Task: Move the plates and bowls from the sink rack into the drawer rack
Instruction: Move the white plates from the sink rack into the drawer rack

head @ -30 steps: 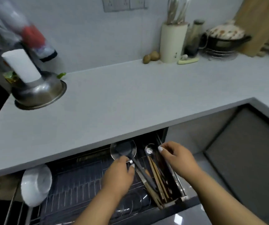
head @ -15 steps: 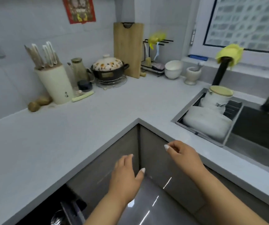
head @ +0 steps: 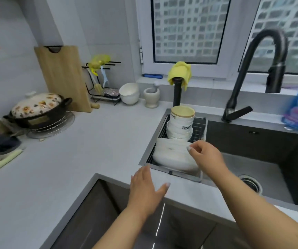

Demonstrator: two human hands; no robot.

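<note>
Inside the sink rack [head: 201, 126], stacked white plates [head: 171, 155] and bowls [head: 179, 128]

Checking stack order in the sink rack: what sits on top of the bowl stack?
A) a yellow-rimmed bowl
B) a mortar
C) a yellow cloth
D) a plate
A: a yellow-rimmed bowl tops the bowl stack at the back of the sink rack, behind the plates.

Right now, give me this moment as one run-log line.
stage: reaching sink rack | right hand: over plates, empty | left hand: open, above counter edge | bowls: stacked in rack
</note>
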